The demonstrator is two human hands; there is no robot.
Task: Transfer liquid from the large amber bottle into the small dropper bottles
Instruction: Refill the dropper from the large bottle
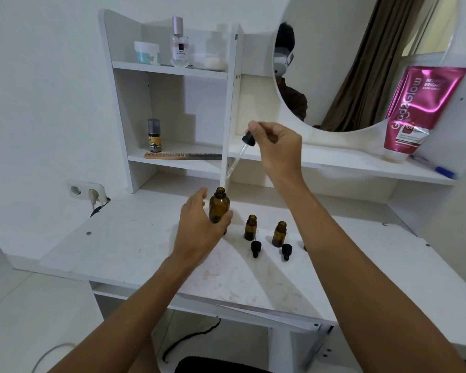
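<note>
Drawing stage of the transfer. The left hand (pixel 199 224) grips the large amber bottle (pixel 219 205), with the thumb across the front of its lower body and the fingers curved behind it. This steadies the bottle upright on the table (pixel 119 238) so that a probing tube cannot tip it. The right hand (pixel 277 146) pinches the black bulb of the dropper (pixel 248 138) between thumb and fingertips. The glass pipette (pixel 236 162) slants down and away from this pinch, and its tip lies just above and beside the open mouth of the held bottle. The slant suggests a tube being lined up with the narrow neck, or lifted clear of it. Whether the tube carries liquid cannot be told.

To the right of the left hand's grip, apart from it, stand the first small dropper bottle (pixel 250 227) and beyond it the second small dropper bottle (pixel 279 234). Both are uncapped, presumably to receive liquid without delay. Their black caps (pixel 255 248) lie on the table just in front of them, within easy reach for closing.
</note>
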